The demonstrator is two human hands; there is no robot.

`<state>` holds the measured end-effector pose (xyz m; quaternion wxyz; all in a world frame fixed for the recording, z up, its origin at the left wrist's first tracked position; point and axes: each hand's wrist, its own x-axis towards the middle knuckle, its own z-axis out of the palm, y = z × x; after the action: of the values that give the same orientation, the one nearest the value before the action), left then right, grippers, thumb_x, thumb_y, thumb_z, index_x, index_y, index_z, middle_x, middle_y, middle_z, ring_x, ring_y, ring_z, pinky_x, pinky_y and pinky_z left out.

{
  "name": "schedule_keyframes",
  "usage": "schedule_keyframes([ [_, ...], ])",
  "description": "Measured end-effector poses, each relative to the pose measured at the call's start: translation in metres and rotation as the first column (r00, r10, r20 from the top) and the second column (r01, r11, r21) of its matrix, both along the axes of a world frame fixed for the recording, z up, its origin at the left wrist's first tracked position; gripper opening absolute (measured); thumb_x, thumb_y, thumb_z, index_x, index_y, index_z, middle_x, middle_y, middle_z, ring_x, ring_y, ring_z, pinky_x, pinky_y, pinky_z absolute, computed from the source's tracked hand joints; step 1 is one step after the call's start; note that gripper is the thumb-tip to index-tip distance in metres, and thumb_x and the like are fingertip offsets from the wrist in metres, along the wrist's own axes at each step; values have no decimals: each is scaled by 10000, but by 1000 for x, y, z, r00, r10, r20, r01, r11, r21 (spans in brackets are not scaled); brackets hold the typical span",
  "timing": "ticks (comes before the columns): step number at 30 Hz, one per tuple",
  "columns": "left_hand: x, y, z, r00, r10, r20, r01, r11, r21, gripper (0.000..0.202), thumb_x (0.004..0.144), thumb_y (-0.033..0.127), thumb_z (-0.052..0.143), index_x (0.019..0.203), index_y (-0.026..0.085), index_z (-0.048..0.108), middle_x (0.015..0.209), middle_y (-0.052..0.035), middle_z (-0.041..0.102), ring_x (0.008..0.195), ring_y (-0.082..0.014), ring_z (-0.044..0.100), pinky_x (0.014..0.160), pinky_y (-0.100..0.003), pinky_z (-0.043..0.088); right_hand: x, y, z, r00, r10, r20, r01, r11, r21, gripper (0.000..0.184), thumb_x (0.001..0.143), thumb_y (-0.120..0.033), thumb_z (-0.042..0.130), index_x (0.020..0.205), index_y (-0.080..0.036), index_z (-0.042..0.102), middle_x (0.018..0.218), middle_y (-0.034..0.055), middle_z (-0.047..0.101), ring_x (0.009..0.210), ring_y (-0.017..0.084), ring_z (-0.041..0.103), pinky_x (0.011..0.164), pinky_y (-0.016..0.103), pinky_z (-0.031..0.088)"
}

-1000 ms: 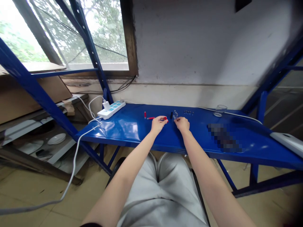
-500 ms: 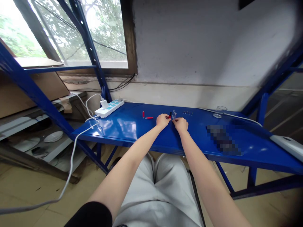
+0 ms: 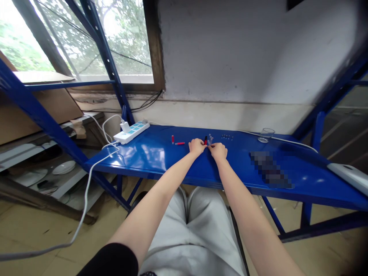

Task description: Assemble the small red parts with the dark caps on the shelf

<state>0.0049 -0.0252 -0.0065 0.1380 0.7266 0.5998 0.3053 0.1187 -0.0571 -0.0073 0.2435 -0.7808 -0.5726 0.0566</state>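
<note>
My left hand [image 3: 196, 146] is closed in a pinch on a small red tube with a black top [image 3: 205, 140], held upright at the fingertips. Close by on the right, my right hand [image 3: 219, 151] has its fingers pressed together; whatever is between them is too small to make out. Some clear little pieces [image 3: 211, 138] stand just beyond the right fingertips. Left of my hands, one red tube [image 3: 173, 139] stands upright and another red tube [image 3: 180, 143] lies on its side on the blue table [image 3: 149, 153].
Several tiny pieces [image 3: 227, 137] lie in rows beyond my right hand. A clear glass [image 3: 266, 135] stands at the back right, with a pixelated dark object [image 3: 270, 168] nearer. A white power strip [image 3: 131, 132] with cables sits at the left end.
The view has shifted very slightly. The red and black tube stands a little more upright in my left fingers; both hands stay in nearly the same place.
</note>
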Motion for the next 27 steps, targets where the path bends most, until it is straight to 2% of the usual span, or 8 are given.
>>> schedule_keyframes([
  [8,2,-2,0,997,-2,-81,2,1000,7,178,732,369,618,793,214,680,924,-50,664,979,-231,550,862,-382,375,-1,-3,2,1000,-7,6,7,1000,-11,267,800,-363,513,936,-231,702,953,90,683,945,235,602,791,326,389],
  [11,-6,-5,4,994,-3,-110,4,1000,11,285,705,436,637,874,208,654,1015,-58,630,1034,-240,511,873,-386,380,-2,-4,4,1000,-9,-2,9,1000,-26,271,799,-373,512,945,-236,695,954,84,681,960,236,595,808,334,380],
  [13,-17,-8,8,990,-5,-141,14,998,63,337,705,431,639,954,203,622,1080,-65,600,1066,-239,485,893,-391,376,-3,-5,5,1000,-14,-3,14,999,-35,274,796,-382,515,952,-237,687,949,81,679,963,238,591,813,344,376],
  [17,-47,-16,8,977,21,-212,17,985,173,370,800,220,510,1168,177,520,1209,-102,537,1142,-243,440,946,-405,352,-5,-11,7,999,-32,22,33,999,-41,270,777,-383,544,942,-206,663,933,88,672,944,242,593,820,364,366],
  [20,-67,-19,1,971,46,-233,-13,990,142,492,774,85,449,1265,120,445,1314,-150,458,1249,-255,363,1014,-401,306,-7,-15,7,999,-34,42,35,999,-3,243,779,-361,544,912,-177,631,891,94,667,910,241,598,812,375,364],
  [23,-76,-19,-6,972,68,-224,-52,996,75,591,725,21,445,1313,56,391,1373,-186,394,1323,-267,276,1072,-397,237,-7,-19,6,1000,-2,29,-1,996,84,195,802,-330,504,868,-176,603,846,85,662,840,225,606,760,344,378],
  [25,-77,-19,-7,975,62,-213,-55,998,39,613,708,3,450,1317,41,389,1358,-203,410,1319,-278,289,1077,-407,226,-8,-20,5,999,35,10,-36,990,133,175,812,-316,482,838,-185,595,825,80,657,794,207,605,694,301,383],
  [27,-77,-20,-6,979,48,-197,-42,999,32,584,707,0,451,1288,55,436,1289,-206,483,1271,-281,365,1057,-410,255,-9,-21,4,998,61,-10,-59,985,161,173,818,-314,471,819,-192,592,811,78,651,766,195,600,626,269,372],
])
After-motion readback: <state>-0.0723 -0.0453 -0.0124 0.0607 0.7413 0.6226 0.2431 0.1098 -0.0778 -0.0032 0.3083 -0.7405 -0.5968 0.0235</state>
